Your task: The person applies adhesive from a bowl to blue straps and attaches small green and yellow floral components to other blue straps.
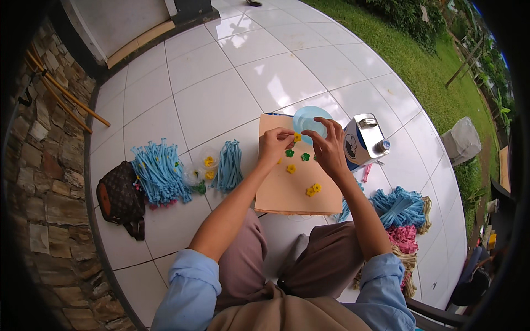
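Note:
My left hand (275, 145) pinches a small yellow flower (297, 137) between thumb and fingertips, above a tan board (270, 187). Just right of it, my right hand (330, 148) is held with its fingers curved and apart, and nothing shows in its grasp. Beneath both hands, green flowers (305, 157) and loose yellow flowers (291, 169) lie on the board, with a yellow cluster (313, 190) nearer me. A light blue translucent bowl (310, 117) sits at the board's far edge, partly behind my right fingers.
Left on the tiles are blue stem bundles (161, 174), another blue bundle (227, 165), clear bags with flowers (208, 163) and a brown bag (121, 193). On the right stand a metal can (364, 140), more blue stems (400, 207) and pink stems (404, 238).

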The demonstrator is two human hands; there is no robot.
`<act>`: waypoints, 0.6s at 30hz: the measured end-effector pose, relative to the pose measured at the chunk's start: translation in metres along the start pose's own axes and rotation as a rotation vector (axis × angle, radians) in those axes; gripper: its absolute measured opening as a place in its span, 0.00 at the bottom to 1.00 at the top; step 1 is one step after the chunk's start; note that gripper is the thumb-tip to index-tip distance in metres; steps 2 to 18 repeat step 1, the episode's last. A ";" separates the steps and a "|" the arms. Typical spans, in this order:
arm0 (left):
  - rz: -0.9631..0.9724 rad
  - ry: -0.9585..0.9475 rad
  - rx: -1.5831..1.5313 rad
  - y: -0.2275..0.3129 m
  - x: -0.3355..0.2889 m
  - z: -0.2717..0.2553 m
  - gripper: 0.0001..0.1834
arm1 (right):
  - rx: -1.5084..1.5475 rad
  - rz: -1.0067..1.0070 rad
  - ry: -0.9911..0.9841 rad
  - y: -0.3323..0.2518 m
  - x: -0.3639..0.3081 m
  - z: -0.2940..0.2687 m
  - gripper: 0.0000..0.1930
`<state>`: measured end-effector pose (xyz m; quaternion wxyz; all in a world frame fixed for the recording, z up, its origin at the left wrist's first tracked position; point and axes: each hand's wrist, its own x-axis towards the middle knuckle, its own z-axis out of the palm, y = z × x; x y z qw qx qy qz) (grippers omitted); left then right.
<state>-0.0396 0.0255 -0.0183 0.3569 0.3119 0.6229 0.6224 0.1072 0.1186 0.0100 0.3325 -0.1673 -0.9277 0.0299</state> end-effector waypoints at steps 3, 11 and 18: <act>-0.010 0.002 0.009 0.001 0.000 0.001 0.09 | -0.008 -0.050 -0.003 -0.001 0.001 -0.001 0.18; -0.010 0.002 0.009 0.001 0.000 0.001 0.09 | -0.008 -0.050 -0.003 -0.001 0.001 -0.001 0.18; -0.010 0.002 0.009 0.001 0.000 0.001 0.09 | -0.008 -0.050 -0.003 -0.001 0.001 -0.001 0.18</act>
